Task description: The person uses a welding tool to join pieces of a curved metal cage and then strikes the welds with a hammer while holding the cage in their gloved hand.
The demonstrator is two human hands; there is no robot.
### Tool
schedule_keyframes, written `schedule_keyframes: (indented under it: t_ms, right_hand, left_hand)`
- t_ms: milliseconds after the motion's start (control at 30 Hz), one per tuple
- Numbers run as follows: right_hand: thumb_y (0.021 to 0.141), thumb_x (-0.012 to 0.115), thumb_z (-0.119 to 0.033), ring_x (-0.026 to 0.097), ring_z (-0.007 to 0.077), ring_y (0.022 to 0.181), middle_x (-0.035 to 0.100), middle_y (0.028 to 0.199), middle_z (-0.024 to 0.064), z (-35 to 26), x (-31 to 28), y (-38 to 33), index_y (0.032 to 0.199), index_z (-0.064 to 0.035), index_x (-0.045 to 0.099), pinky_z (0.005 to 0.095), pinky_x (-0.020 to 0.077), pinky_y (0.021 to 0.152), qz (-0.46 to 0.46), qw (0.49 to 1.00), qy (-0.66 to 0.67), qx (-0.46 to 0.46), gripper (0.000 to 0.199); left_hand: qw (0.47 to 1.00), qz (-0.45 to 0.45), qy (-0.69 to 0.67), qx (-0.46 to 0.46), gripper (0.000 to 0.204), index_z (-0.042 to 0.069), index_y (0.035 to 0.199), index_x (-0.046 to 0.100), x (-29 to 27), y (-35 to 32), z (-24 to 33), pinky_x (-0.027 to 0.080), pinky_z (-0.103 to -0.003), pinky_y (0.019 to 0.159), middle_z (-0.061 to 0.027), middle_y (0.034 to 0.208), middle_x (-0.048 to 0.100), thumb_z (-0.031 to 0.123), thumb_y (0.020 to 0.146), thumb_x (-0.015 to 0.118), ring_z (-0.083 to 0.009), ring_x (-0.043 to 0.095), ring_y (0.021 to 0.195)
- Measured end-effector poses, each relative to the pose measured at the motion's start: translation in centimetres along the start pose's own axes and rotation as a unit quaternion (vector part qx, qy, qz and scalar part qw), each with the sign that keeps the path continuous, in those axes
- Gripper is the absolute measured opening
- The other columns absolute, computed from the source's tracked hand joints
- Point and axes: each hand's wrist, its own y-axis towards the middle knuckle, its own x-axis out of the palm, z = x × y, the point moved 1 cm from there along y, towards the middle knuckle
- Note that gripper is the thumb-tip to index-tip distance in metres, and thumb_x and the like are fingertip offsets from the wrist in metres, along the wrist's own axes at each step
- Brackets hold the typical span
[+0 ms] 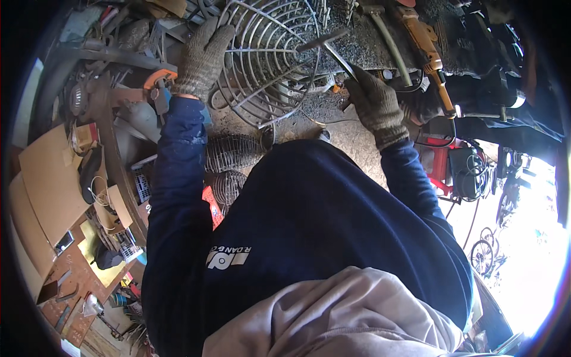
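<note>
A round metal wire guard, made of concentric rings and radial bars like a fan guard, stands tilted in front of me. My left hand, in a grey-brown knit glove, is at its left rim with the fingers closed around the edge; the fingertips are partly hidden. In my right hand, gloved the same way, is a chipping hammer gripped by its metal handle. The thin, pointed hammer head lies over the right rim of the guard in this view; I cannot tell whether it touches.
An orange angle grinder lies on the dark bench at upper right, beside a metal pipe. An orange clamp-like tool is near my left wrist. Coiled wire pieces lie below the guard. Cardboard stands at left.
</note>
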Motion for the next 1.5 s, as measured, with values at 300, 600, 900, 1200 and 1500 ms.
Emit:
schedule_keyframes:
  t_ms: [300,600,900,1200,1500]
  right_hand:
    - [0.1,0.057,-0.031,0.07,0.0256,0.087,0.07,0.096,0.0155,2.8,1.5,-3.3,0.134,-0.009,0.059,0.0371,0.0542,0.077,-0.016,0.985,0.102,0.141,0.041]
    - [0.1,0.059,-0.032,0.063,0.0109,0.078,0.068,0.089,0.0085,0.3,1.3,-1.8,0.134,-0.0048,0.059,0.0293,0.0517,0.072,-0.032,0.968,0.168,0.181,0.044]
    - [0.1,0.058,-0.04,0.07,0.0194,0.095,0.072,0.105,0.0153,0.6,2.0,1.7,0.132,-0.0039,0.06,0.0334,0.0544,0.085,-0.058,0.989,0.07,0.115,0.049]
    - [0.1,0.059,-0.039,0.064,0.0097,0.069,0.07,0.087,0.0072,0.0,1.9,1.3,0.135,-0.0063,0.059,0.0274,0.0512,0.061,-0.087,0.976,0.051,0.195,0.048]
    - [0.099,0.062,-0.039,0.059,0.0069,0.059,0.066,0.076,0.0028,0.9,3.6,0.1,0.135,-0.0067,0.058,0.024,0.0452,0.049,-0.071,0.966,0.137,0.209,0.049]
  left_hand:
    - [0.909,-0.032,-0.307,-0.279,0.034,0.005,0.121,0.067,-0.5,-0.1,1.6,0.047,-0.033,0.092,-0.0059,0.115,0.067,0.024,0.093,0.066,-0.0169,0.061,0.105]
    - [0.692,0.006,-0.572,-0.439,0.024,0.008,0.112,0.068,0.9,-3.7,-1.5,0.057,-0.03,0.063,-0.0036,0.1,0.07,0.024,0.094,0.068,-0.0158,0.069,0.08]
    - [0.642,-0.088,-0.636,-0.419,0.032,0.008,0.118,0.067,0.5,-4.2,-2.8,0.062,-0.041,0.077,-0.0086,0.107,0.071,0.029,0.094,0.068,-0.0217,0.072,0.091]
    - [0.643,0.041,-0.685,-0.34,0.031,0.005,0.123,0.063,1.4,-6.4,-1.4,0.062,-0.045,0.083,-0.0116,0.118,0.069,0.024,0.098,0.061,-0.024,0.071,0.099]
    - [0.629,0.108,-0.662,-0.394,0.034,0.005,0.127,0.061,1.6,-8.1,2.2,0.056,-0.042,0.095,-0.0118,0.124,0.066,0.025,0.1,0.059,-0.0234,0.065,0.113]
